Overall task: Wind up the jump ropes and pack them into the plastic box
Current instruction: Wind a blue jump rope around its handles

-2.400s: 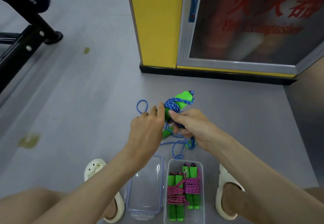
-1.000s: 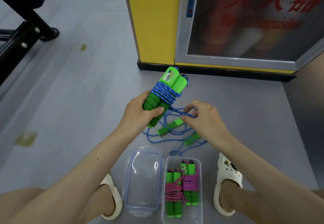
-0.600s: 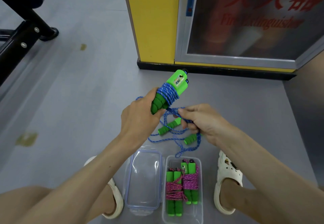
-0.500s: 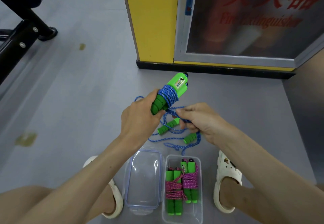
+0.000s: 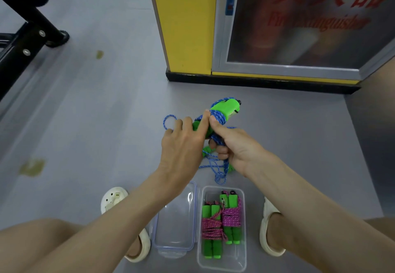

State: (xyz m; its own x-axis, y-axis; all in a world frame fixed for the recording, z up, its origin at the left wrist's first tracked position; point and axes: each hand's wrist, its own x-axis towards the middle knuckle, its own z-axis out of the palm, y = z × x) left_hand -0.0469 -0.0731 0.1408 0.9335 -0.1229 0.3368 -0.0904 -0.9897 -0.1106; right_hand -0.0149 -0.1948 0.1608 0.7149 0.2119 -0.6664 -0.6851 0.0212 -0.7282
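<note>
A blue jump rope with green handles (image 5: 227,109) is held above the grey floor, its cord partly wound round the paired handles. My left hand (image 5: 184,144) holds the handle bundle from the left, fingers laid along it. My right hand (image 5: 232,146) grips the blue cord and the lower end of the handles, forefinger pressing on the windings. Loose blue cord (image 5: 220,171) hangs down, and another green handle (image 5: 207,151) shows under my hands. The clear plastic box (image 5: 242,257) on the floor holds two wound pink ropes (image 5: 221,223) with green handles.
The box's clear lid (image 5: 175,219) lies left of it. My feet in white sandals (image 5: 271,238) flank the box and lid. A yellow pillar (image 5: 186,22) and a glass cabinet (image 5: 299,20) stand ahead. A black metal frame (image 5: 25,39) is at the far left.
The handle bundle has tipped over to the right. My right hand moved up from the loose cord onto the windings, and both hands came together on the bundle.
</note>
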